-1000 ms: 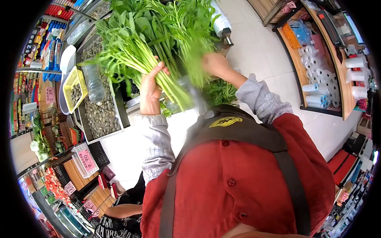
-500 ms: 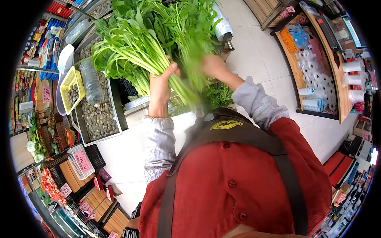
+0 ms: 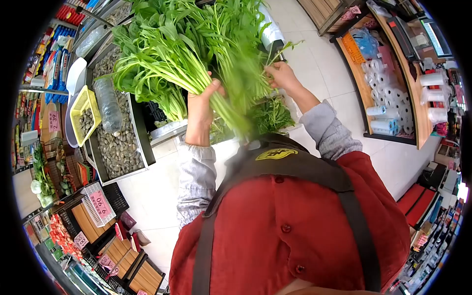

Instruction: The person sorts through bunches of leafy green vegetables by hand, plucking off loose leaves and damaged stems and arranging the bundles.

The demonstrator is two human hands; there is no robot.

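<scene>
My left hand (image 3: 202, 105) is wrapped round the pale stems of a bunch of leafy greens (image 3: 169, 69), whose leaves fan out to the upper left. My right hand (image 3: 281, 77) is pinched on a thin leafy sprig (image 3: 279, 53) at the right edge of the pile. More long-leaved greens (image 3: 241, 29) lie beyond and between my hands, partly blurred in the middle. Below my right hand, darker loose greens (image 3: 273, 115) rest in a container.
On the left stand a tray of shellfish (image 3: 120, 152), a yellow basket (image 3: 85, 114) and a plastic bottle (image 3: 106, 105). A roll of clear bags (image 3: 270, 29) lies behind the greens. A shelf with rolls (image 3: 393, 98) is at the right.
My right hand has moved a little right and now pinches a thin sprig. My left hand has shifted right and still holds its bunch. A person at the lower left has gone out of view.
</scene>
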